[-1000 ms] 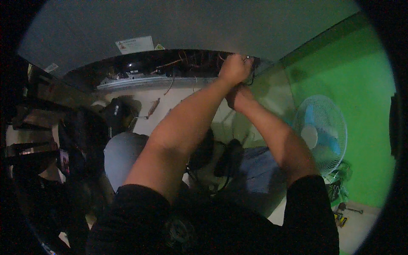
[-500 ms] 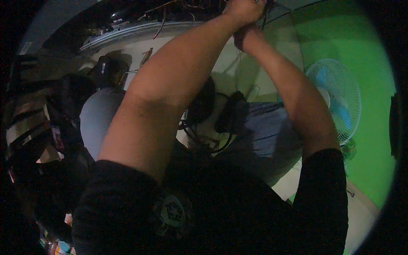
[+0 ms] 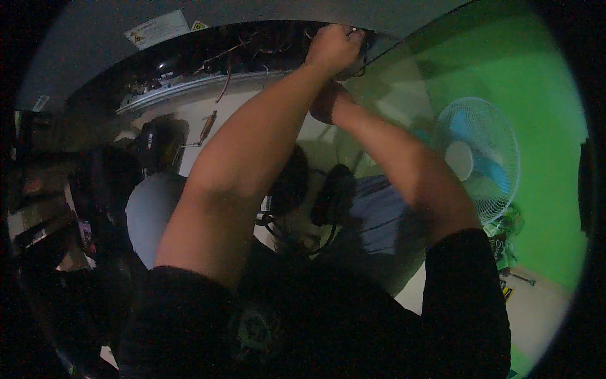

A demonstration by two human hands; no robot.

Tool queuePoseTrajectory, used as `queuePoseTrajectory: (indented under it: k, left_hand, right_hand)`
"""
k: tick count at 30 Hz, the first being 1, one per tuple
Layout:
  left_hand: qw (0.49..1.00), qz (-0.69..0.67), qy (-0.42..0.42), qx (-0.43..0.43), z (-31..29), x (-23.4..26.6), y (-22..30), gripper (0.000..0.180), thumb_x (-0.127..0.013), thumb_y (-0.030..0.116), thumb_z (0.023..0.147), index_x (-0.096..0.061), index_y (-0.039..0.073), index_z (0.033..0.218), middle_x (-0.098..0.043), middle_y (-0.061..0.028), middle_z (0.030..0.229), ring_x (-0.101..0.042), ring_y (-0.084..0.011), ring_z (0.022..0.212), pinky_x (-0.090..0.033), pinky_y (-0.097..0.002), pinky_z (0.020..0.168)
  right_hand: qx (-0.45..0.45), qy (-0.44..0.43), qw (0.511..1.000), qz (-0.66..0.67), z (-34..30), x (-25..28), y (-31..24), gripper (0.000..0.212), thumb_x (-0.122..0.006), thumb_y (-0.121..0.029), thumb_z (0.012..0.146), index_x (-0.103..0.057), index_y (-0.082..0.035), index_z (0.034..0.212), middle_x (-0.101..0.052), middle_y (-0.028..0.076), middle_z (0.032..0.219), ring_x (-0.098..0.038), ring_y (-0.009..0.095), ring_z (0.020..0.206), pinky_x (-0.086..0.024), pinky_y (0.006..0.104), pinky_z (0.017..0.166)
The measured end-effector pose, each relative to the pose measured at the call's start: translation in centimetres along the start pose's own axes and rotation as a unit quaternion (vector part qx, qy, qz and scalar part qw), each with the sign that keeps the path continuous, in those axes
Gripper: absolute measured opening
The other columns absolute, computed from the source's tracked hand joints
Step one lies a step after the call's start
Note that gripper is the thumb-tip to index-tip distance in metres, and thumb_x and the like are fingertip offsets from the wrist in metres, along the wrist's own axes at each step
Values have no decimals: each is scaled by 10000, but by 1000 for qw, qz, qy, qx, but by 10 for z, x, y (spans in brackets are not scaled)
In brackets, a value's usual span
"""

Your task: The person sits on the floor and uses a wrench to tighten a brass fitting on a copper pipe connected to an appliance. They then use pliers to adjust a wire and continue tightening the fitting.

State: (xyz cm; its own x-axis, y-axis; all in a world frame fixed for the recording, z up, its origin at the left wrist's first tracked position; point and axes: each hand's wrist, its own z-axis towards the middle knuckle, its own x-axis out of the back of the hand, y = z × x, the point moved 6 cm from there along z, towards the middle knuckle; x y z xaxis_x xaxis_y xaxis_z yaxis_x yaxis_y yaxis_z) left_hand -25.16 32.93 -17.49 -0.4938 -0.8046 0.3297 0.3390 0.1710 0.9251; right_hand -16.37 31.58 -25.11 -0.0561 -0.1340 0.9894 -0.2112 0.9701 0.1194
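Both my arms stretch forward to the right end of a dark open compartment in a large grey appliance (image 3: 271, 14). My left hand (image 3: 334, 49) is at the compartment's edge, its fingers curled beside thin dark wires (image 3: 364, 62); whatever they close on is too dark to make out. Just below and behind the left wrist is my right hand (image 3: 331, 102), bent inward and in shadow, its fingers hidden. Within the compartment a thin reddish tube (image 3: 225, 83) hangs down over a pale metal rail (image 3: 189, 85). Several other wires or tubes run there.
A white fan with blue blades (image 3: 476, 158) stands at the right by the green wall (image 3: 549, 170). On the light floor lie a crank-shaped tool (image 3: 205, 131), a black object (image 3: 151, 144) and dark cables (image 3: 297, 243) between my legs. Shelves with clutter are at the left.
The view has tilted up, showing more of the appliance and its labels. My hands appear lower and slightly left in the picture, still close together at the compartment's right end.
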Motion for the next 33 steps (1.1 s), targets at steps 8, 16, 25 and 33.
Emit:
queuePoseTrajectory:
  k: [8, 16, 25, 33]
  left_hand:
    - [998, 9, -43, 51, -1, -3, 1, 390, -608, 368, 911, -712, 34, 1084, -695, -251, 1028, -649, -431, 1030, -490, -491, 941]
    - [1000, -7, -17, 14, -4, 0, 7, 354, -602, 342, 921, -716, 39, 1065, -696, -250, 1015, -657, -426, 1020, -498, -492, 924]
    - [998, 13, -58, 37, -6, 4, 7, 389, -604, 322, 931, -658, -36, 1071, -674, -283, 1042, -633, -471, 1017, -495, -483, 872]
    - [996, -61, -44, 40, -4, 11, 11, 395, -576, 295, 933, -622, -50, 1122, -651, -302, 1084, -608, -491, 1057, -484, -487, 865]
  right_hand:
    - [-215, 94, 944, 232, 6, -10, 39, 353, -554, -228, 910, -625, -42, 1201, -630, 213, 1253, -611, 384, 1116, -488, 476, 938]
    - [-204, 61, 963, 165, 3, -16, 32, 414, -503, -275, 944, -575, -51, 1285, -599, 195, 1318, -556, 361, 1222, -429, 451, 1028]
    - [74, -296, 947, 105, -16, -81, -45, 422, -509, -226, 934, -574, -40, 1307, -609, 191, 1314, -574, 357, 1207, -426, 462, 1053]
    - [83, -471, 825, 301, -167, -116, -223, 398, -525, -215, 919, -592, -36, 1269, -619, 194, 1273, -587, 356, 1164, -443, 464, 1022]
